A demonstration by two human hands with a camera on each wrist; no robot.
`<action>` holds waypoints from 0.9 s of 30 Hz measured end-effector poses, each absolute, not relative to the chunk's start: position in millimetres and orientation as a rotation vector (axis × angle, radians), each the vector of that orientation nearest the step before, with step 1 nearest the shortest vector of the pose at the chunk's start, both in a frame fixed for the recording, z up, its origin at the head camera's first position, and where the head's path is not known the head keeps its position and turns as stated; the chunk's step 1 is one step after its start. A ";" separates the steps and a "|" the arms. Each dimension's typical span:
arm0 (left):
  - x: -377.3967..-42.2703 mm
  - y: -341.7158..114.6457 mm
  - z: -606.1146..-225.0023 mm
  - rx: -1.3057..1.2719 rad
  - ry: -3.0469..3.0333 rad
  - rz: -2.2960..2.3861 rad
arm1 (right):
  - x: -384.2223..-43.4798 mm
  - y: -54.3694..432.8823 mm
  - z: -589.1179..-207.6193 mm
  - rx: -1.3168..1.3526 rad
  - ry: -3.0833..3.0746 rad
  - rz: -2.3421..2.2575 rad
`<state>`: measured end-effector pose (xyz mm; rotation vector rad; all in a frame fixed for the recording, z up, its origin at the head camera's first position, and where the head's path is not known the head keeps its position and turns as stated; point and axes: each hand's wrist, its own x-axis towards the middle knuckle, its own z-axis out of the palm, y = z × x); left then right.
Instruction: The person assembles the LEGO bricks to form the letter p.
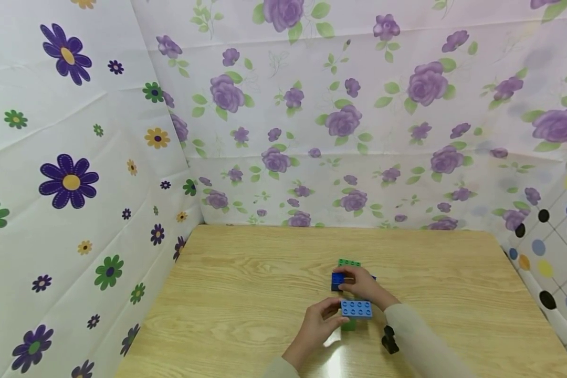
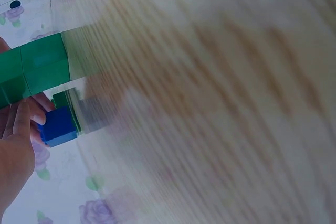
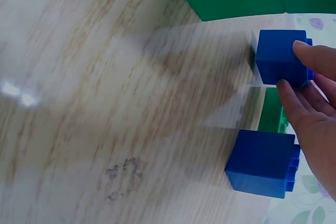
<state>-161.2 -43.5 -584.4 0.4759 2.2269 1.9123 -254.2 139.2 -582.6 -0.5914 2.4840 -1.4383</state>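
My left hand point(image 1: 315, 324) grips the left end of a light-blue eight-stud toy brick point(image 1: 356, 308), thumb in front and fingers behind. Green bricks point(image 1: 348, 325) stand under it; their plain sides point(image 2: 44, 64) show large in the left wrist view. Beyond them my right hand point(image 1: 361, 286) pinches a small dark-blue brick point(image 3: 281, 56) between thumb and fingers, studs up. A second dark-blue brick point(image 3: 260, 163) stands beside it, mostly covered by the right hand in the head view. Between these two, farther back, a green studded brick point(image 1: 349, 262) shows.
The bricks stand on a wood-grain table point(image 1: 245, 273). Next to the right sleeve is a small black object point(image 1: 389, 340); its kind is unclear. Flowered sheets point(image 1: 283, 131) hang behind and at the left, and a dotted sheet point(image 1: 557, 262) at the right.
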 end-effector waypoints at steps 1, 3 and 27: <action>-161.2 -43.7 -584.5 0.473 2.227 1.912 | -254.3 138.8 -582.3 -0.583 2.481 -1.444; -161.3 -43.8 -584.8 0.469 2.226 1.909 | -253.8 138.1 -580.0 -0.583 2.476 -1.459; -161.3 -43.2 -583.6 0.413 2.203 1.900 | -236.8 155.2 -545.1 -0.710 2.409 -1.612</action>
